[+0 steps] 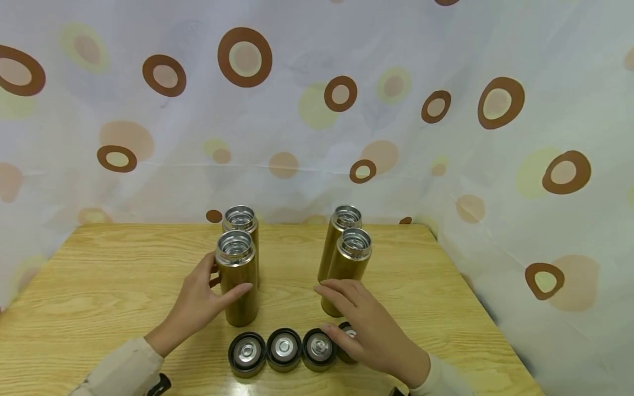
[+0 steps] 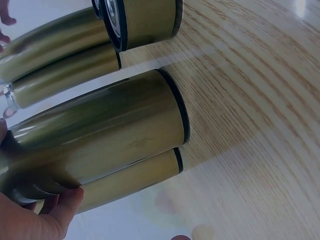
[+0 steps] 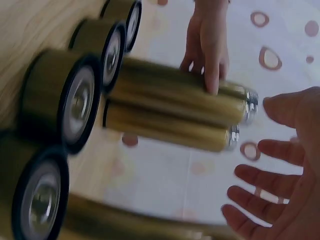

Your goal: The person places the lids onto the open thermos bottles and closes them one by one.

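Sensibly, left hand (image 1: 195, 304) grips the probably stiff, slippery vacuum flask (image 1: 240, 309) mid-body, toward table's left edge (image 1: 52, 269); right hand (image 1: 369, 330) holds nothing.

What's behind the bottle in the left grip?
A second gold bottle, upright, mouth open. Head view: the front bottle covers most of its body. Left wrist view shows its dark base edge.

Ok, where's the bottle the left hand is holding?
In the head view, the held bottle stands left of centre in the left hand, another bottle behind it, lids in front.
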Motion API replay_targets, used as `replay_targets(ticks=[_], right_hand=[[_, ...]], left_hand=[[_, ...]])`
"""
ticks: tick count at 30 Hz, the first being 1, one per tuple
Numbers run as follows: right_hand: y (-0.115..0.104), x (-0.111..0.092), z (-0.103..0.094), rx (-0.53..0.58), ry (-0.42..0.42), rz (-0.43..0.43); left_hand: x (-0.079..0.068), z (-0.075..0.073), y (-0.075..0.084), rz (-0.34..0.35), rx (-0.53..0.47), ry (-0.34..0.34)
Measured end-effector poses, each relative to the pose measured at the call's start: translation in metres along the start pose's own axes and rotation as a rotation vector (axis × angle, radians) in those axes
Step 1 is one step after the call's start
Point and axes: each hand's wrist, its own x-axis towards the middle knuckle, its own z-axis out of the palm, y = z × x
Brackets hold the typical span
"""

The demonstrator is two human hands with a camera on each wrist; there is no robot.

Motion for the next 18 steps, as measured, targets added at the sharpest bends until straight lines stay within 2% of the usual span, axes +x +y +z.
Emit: replay_targets(ticks=[7,18], right_hand=[[-0.026,0.020,0.025,0.038,-0.146,0.005],[-0.043,0.045,0.067,0.049,-0.484,0.013]], left_hand=[[-0.001,-0.001,-0.001,0.001,0.003,-0.007],[-0.002,-0.002,0.001,0.000,0.006,-0.012]])
